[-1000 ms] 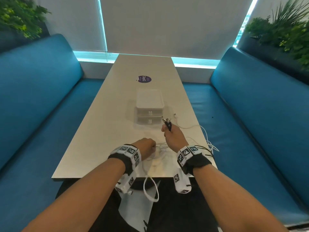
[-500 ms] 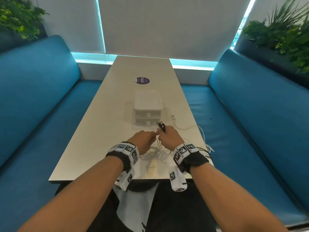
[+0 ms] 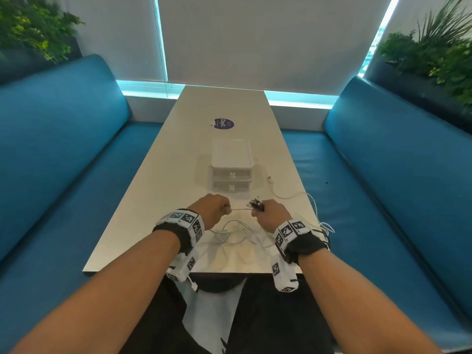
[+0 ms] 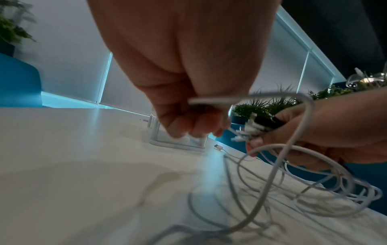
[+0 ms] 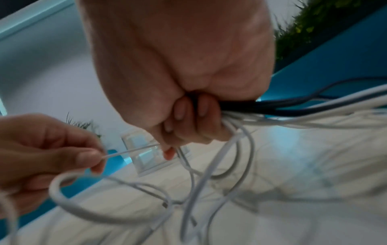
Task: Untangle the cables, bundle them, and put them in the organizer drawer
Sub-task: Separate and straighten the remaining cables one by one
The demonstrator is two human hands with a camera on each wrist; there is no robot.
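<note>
A tangle of white cables (image 3: 236, 235) lies on the table near its front edge. My right hand (image 3: 268, 213) grips a bunch of cable ends (image 3: 256, 204), black and white, with the plugs sticking up past the fist. In the right wrist view the bunch (image 5: 240, 109) leaves the fist to the right. My left hand (image 3: 217, 208) pinches one thin white cable (image 3: 238, 209) that runs taut across to the right hand. The clear two-drawer organizer (image 3: 232, 172) stands just beyond both hands, both drawers closed.
One white cable with a plug (image 3: 274, 186) trails on the table right of the organizer. A purple sticker (image 3: 223, 123) sits farther up the table (image 3: 143, 200). Blue benches (image 3: 51, 162) flank the table on both sides.
The hands came together half a second ago, then drew apart, with the thin white cable now stretched between them. The right hand dropped lower and nearer to me.
</note>
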